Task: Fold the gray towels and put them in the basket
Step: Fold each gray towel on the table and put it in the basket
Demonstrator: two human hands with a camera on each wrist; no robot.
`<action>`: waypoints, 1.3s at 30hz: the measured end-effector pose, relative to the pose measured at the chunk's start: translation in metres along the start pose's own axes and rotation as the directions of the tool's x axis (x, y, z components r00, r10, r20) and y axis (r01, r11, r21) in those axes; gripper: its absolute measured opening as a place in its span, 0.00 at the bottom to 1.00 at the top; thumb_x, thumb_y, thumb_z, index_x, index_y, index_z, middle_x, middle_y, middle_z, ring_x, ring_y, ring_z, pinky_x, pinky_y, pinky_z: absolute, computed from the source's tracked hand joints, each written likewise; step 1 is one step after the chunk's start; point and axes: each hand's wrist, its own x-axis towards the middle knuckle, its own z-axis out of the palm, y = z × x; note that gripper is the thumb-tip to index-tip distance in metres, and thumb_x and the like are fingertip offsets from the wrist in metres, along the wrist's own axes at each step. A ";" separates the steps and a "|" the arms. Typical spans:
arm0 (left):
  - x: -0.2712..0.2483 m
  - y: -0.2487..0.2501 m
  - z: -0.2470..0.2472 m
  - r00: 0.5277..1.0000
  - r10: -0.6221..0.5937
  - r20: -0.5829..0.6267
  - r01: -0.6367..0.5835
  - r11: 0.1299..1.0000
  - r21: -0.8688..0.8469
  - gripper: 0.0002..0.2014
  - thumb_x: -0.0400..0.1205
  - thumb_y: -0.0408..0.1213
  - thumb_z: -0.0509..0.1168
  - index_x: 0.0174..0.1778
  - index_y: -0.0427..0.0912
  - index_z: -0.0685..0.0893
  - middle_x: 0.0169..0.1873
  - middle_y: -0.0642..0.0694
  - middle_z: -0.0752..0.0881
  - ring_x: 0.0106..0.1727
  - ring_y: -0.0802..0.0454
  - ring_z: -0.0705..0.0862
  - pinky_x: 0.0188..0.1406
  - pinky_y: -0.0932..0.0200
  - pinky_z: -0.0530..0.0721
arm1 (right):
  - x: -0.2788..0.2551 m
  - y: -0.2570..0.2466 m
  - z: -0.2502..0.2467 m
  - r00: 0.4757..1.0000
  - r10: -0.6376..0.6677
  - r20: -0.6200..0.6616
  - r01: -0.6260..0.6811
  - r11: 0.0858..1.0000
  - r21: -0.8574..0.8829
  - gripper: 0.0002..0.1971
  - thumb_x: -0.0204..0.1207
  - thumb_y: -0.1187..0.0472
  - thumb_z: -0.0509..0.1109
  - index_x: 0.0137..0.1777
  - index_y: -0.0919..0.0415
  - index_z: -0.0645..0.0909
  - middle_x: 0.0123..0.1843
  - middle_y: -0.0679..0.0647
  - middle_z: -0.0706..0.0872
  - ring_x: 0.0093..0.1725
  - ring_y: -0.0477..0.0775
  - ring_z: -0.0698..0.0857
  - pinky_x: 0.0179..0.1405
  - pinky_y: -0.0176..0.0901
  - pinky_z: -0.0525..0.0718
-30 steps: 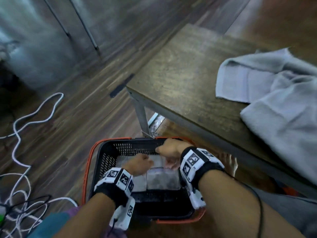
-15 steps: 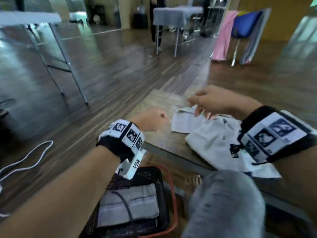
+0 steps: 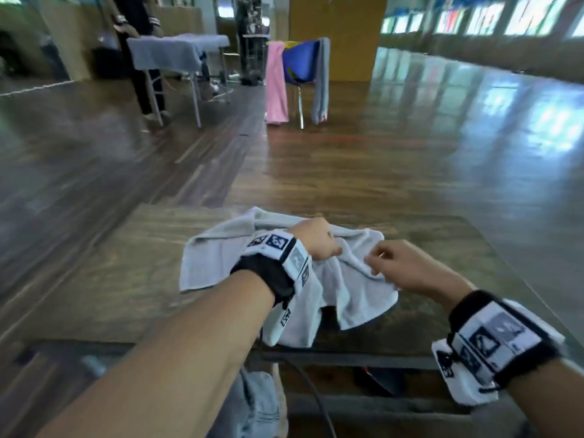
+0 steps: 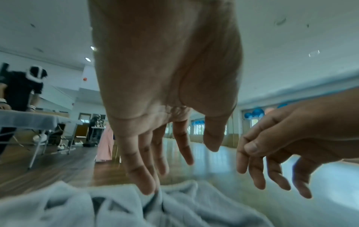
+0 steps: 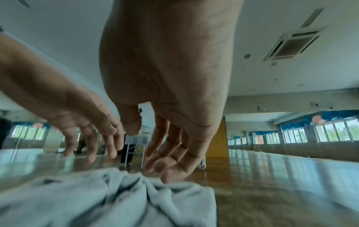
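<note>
A crumpled gray towel (image 3: 357,289) lies on the dark wooden table (image 3: 126,273), one flap hanging over the near edge. My left hand (image 3: 316,238) is over its middle; in the left wrist view its fingers (image 4: 143,176) point straight down and the tips touch the towel (image 4: 58,204). My right hand (image 3: 379,263) hovers just to the right, fingers loosely bent over the towel's bunched far corner (image 5: 136,181), gripping nothing. In the right wrist view the right hand (image 5: 147,147) hangs close above the cloth. The basket is out of view.
Polished wooden floor stretches beyond the table. At the back left a person (image 3: 139,42) stands at a table draped in gray cloth (image 3: 177,52). A blue chair (image 3: 300,58) carries pink and gray cloths. My knee in jeans (image 3: 256,403) and a black cable (image 3: 309,390) are below the table edge.
Both hands left the basket, where a folded towel stayed, and rose to the table. They now sit over the crumpled towel, and the view has lifted off the basket.
</note>
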 end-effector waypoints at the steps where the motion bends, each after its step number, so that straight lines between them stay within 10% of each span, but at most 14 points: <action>1: 0.012 -0.003 0.011 1.000 0.006 0.008 -0.006 1.000 0.011 0.13 0.81 0.38 0.66 0.31 0.40 0.77 0.28 0.40 0.75 0.29 0.46 0.72 0.29 0.55 0.71 | 0.004 0.012 0.008 1.000 0.018 0.016 -0.018 0.999 -0.034 0.12 0.82 0.48 0.68 0.46 0.55 0.84 0.46 0.51 0.90 0.44 0.54 0.87 0.46 0.53 0.86; 4: 0.039 -0.011 0.032 0.997 0.048 -0.054 -0.046 0.998 0.037 0.02 0.80 0.35 0.66 0.45 0.42 0.83 0.44 0.39 0.79 0.42 0.44 0.78 0.41 0.54 0.78 | 0.020 0.038 0.027 1.000 -0.010 0.028 0.014 0.992 -0.128 0.10 0.81 0.51 0.67 0.59 0.52 0.80 0.57 0.48 0.86 0.56 0.54 0.84 0.54 0.51 0.84; 7: 0.063 -0.019 0.049 0.996 0.073 -0.051 -0.070 0.996 0.060 0.12 0.80 0.36 0.66 0.60 0.47 0.80 0.64 0.43 0.74 0.57 0.41 0.81 0.58 0.43 0.83 | 0.041 0.051 0.039 0.997 -0.063 0.039 0.068 0.985 -0.161 0.15 0.80 0.54 0.65 0.66 0.52 0.77 0.65 0.47 0.79 0.60 0.54 0.81 0.57 0.53 0.83; 11: 0.082 -0.017 0.053 0.998 0.030 0.057 -0.038 0.989 0.140 0.17 0.78 0.38 0.68 0.62 0.55 0.79 0.63 0.46 0.71 0.53 0.41 0.82 0.47 0.44 0.88 | 0.057 0.064 0.062 0.998 -0.048 0.040 0.056 0.966 -0.254 0.11 0.81 0.50 0.64 0.59 0.51 0.73 0.59 0.48 0.75 0.57 0.58 0.80 0.51 0.55 0.80; 15: 0.093 -0.024 0.059 0.999 0.029 0.030 -0.035 0.975 0.219 0.27 0.79 0.36 0.68 0.73 0.59 0.75 0.66 0.43 0.68 0.68 0.36 0.69 0.66 0.37 0.79 | 0.064 0.067 0.048 0.979 0.024 -0.201 -0.067 0.976 -0.210 0.03 0.82 0.56 0.61 0.50 0.54 0.75 0.53 0.54 0.82 0.48 0.62 0.81 0.44 0.50 0.76; 22: 0.099 -0.022 0.050 0.951 0.001 -0.309 0.034 0.993 0.109 0.11 0.77 0.46 0.65 0.55 0.51 0.80 0.58 0.39 0.76 0.61 0.39 0.76 0.61 0.42 0.81 | 0.056 0.069 -0.018 0.697 0.074 -0.713 0.195 0.938 0.288 0.01 0.85 0.61 0.60 0.52 0.55 0.70 0.43 0.44 0.81 0.43 0.45 0.82 0.35 0.29 0.78; 26: 0.100 -0.016 0.047 0.945 -0.006 -0.328 0.017 0.999 0.031 0.09 0.80 0.43 0.64 0.33 0.56 0.76 0.51 0.36 0.85 0.52 0.37 0.84 0.55 0.42 0.85 | 0.049 0.084 -0.036 0.619 0.278 -0.734 0.249 0.817 0.520 0.03 0.85 0.57 0.60 0.55 0.53 0.69 0.47 0.45 0.82 0.51 0.55 0.87 0.49 0.63 0.91; 31: 0.105 0.012 0.047 0.835 0.044 -0.548 -0.117 0.988 -0.099 0.09 0.82 0.33 0.60 0.45 0.44 0.87 0.44 0.39 0.87 0.50 0.37 0.84 0.46 0.47 0.82 | 0.045 0.112 -0.037 0.785 0.253 -0.566 -0.041 0.932 0.361 0.13 0.78 0.63 0.67 0.59 0.52 0.72 0.60 0.55 0.77 0.60 0.61 0.81 0.48 0.41 0.77; 36: 0.099 0.059 0.053 0.750 0.268 -0.605 -0.444 0.882 -0.160 0.09 0.83 0.29 0.64 0.53 0.39 0.89 0.50 0.43 0.89 0.54 0.47 0.84 0.60 0.50 0.80 | 0.032 0.098 -0.018 0.907 0.088 -0.412 -0.044 0.992 0.116 0.37 0.71 0.43 0.75 0.78 0.34 0.64 0.65 0.49 0.63 0.64 0.54 0.69 0.61 0.53 0.74; 39: 0.090 0.083 0.061 0.717 0.437 -0.543 -0.604 0.778 -0.172 0.09 0.82 0.29 0.67 0.56 0.39 0.88 0.53 0.44 0.87 0.55 0.50 0.86 0.60 0.56 0.82 | 0.035 0.091 -0.020 0.909 0.087 -0.407 0.003 0.977 0.215 0.26 0.73 0.49 0.74 0.71 0.38 0.72 0.61 0.49 0.79 0.55 0.52 0.80 0.46 0.43 0.77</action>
